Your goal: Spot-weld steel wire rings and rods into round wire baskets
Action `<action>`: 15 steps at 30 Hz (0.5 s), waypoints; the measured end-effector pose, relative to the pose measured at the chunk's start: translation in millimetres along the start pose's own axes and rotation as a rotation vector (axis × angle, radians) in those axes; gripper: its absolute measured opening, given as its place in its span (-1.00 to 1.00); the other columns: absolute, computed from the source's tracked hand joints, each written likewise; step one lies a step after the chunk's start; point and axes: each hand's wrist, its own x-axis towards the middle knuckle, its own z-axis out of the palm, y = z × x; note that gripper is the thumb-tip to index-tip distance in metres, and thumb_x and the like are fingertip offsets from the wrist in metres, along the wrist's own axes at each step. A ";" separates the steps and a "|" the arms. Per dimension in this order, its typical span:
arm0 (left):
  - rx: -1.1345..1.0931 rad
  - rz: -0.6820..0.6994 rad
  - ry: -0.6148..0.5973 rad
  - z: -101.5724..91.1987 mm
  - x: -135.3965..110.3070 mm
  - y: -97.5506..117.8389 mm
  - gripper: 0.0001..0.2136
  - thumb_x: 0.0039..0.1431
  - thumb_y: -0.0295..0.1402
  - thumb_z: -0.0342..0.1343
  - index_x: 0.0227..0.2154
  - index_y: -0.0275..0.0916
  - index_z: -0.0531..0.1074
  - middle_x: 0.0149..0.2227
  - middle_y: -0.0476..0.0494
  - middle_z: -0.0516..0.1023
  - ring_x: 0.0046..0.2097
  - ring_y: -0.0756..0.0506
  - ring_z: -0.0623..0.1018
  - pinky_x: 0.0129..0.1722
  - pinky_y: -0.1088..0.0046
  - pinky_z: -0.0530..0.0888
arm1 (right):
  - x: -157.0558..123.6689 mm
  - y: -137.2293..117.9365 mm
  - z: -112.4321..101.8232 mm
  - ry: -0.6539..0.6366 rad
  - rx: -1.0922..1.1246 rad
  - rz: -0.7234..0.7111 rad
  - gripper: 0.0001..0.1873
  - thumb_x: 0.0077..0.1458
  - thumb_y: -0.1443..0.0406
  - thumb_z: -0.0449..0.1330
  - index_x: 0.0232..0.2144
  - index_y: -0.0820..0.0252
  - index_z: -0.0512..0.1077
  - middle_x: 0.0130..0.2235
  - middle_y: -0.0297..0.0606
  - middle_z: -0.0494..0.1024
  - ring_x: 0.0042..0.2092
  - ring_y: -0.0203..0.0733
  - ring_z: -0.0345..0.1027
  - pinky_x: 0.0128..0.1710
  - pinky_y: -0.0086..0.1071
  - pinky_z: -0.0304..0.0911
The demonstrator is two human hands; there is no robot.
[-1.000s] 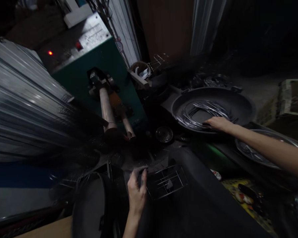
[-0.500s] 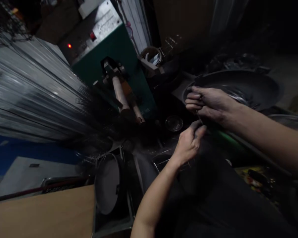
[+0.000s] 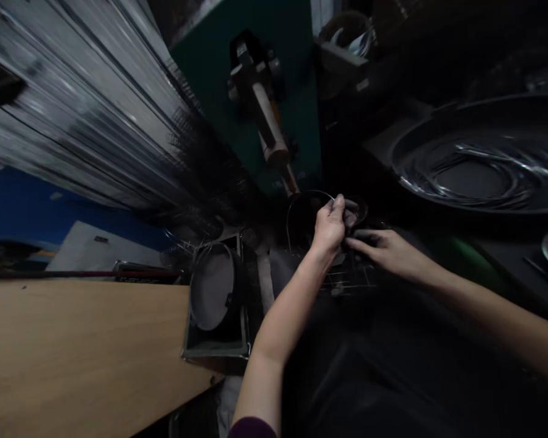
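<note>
My left hand (image 3: 331,224) is closed in a pinch on a thin wire ring (image 3: 301,210), held just under the copper-tipped arm (image 3: 269,131) of a green machine (image 3: 260,73). My right hand (image 3: 386,250) lies beside it, fingers stretched toward the left hand over a small wire grid frame (image 3: 351,280). Whether the right hand grips the wire or the frame is too dark to tell.
A wide dark pan (image 3: 479,164) with several wire rings sits at the right. Long bundled wires (image 3: 86,115) slant across the upper left. A wooden board (image 3: 73,347) lies at lower left, next to a metal box with a round disc (image 3: 214,298).
My right hand left the pan of rings and came to meet the left hand. Both hands then moved under the machine arm with a wire ring; the view tilted down and left.
</note>
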 end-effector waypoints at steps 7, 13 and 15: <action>0.554 0.241 -0.163 -83.5 -53.5 -26.2 -0.36 0.02 -0.06 0.21 0.15 -0.16 0.23 0.07 -0.21 0.40 0.10 -0.20 0.40 0.12 0.18 0.31 | 39.4 -17.5 16.8 0.020 0.056 0.029 -0.68 -0.03 0.14 0.31 -0.33 0.25 0.38 -0.53 -0.34 0.41 -0.58 -0.36 0.23 -0.64 -0.51 0.19; 0.844 0.392 0.000 -102.3 -83.0 -98.5 -0.26 -0.13 -0.29 0.30 0.15 -0.16 0.13 0.05 -0.27 0.34 0.08 -0.28 0.39 0.10 -0.02 0.33 | 69.8 -11.5 21.4 0.055 0.116 0.152 -0.95 0.17 0.36 0.11 -0.29 0.26 0.35 -0.58 -0.40 0.33 -0.65 -0.46 0.10 -0.73 -0.60 -0.01; 0.741 0.482 0.065 -101.8 -71.5 -103.2 -0.28 -0.11 -0.33 0.29 0.13 -0.17 0.10 0.01 -0.24 0.36 0.02 -0.21 0.43 0.06 0.07 0.39 | 77.4 -19.5 22.5 0.083 0.150 0.143 -0.95 0.18 0.38 0.10 -0.28 0.27 0.35 -0.57 -0.40 0.32 -0.65 -0.47 0.09 -0.74 -0.61 -0.04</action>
